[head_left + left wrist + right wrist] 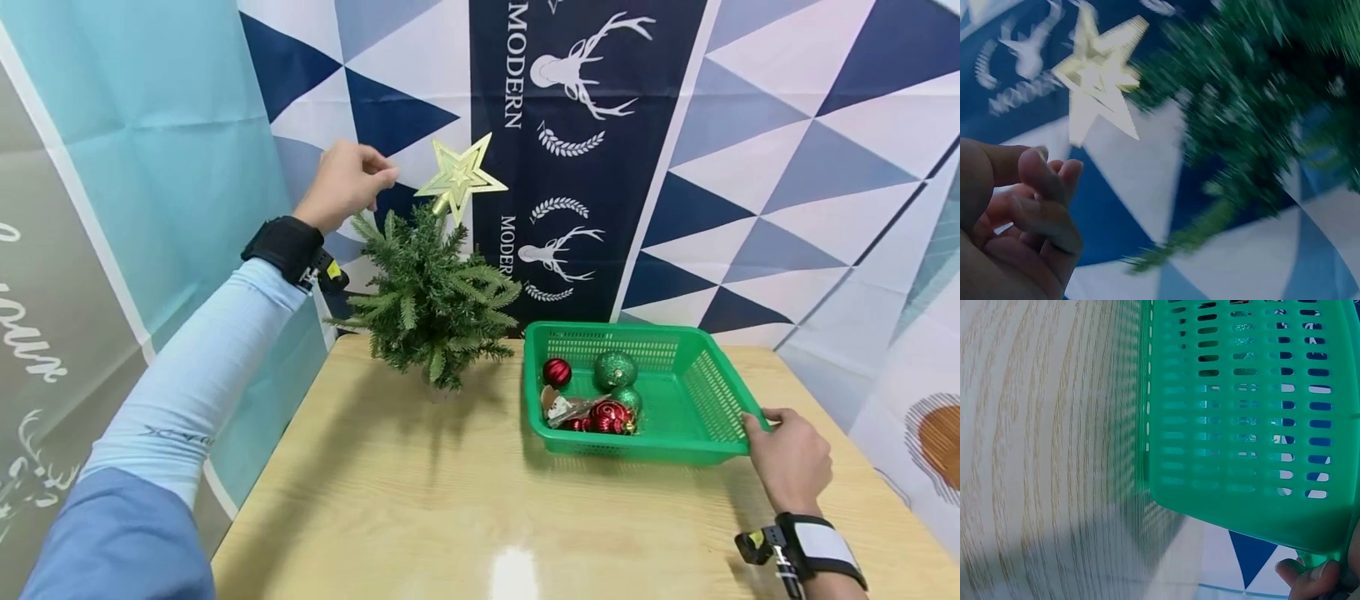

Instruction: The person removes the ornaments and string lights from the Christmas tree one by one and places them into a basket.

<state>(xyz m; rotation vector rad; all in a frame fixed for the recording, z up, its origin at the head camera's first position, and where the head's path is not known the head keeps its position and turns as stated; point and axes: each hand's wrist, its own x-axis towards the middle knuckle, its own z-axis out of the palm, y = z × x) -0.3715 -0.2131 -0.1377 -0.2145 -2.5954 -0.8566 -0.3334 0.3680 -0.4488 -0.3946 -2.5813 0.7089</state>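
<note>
My left hand [348, 183] hangs in the air just left of a gold star topper [461, 177], its fingers loosely curled with nothing between them. The star stands tilted at the top of a small artificial Christmas tree [431, 292]. A gap separates the fingertips from the star in the left wrist view. At the right, my right hand [791, 458] grips the near right corner of a green plastic basket [645, 450]; its thumb lies over the rim. In the right wrist view, fingers [1316, 579] show at the corner of the slotted basket.
Inside the basket's left part lie red baubles [557, 372], green glitter baubles [615, 368] and a small ornament in clear wrapping [562, 408]. A wooden table [420, 508] carries tree and basket. Patterned cloth [750, 167] hangs close behind and at both sides.
</note>
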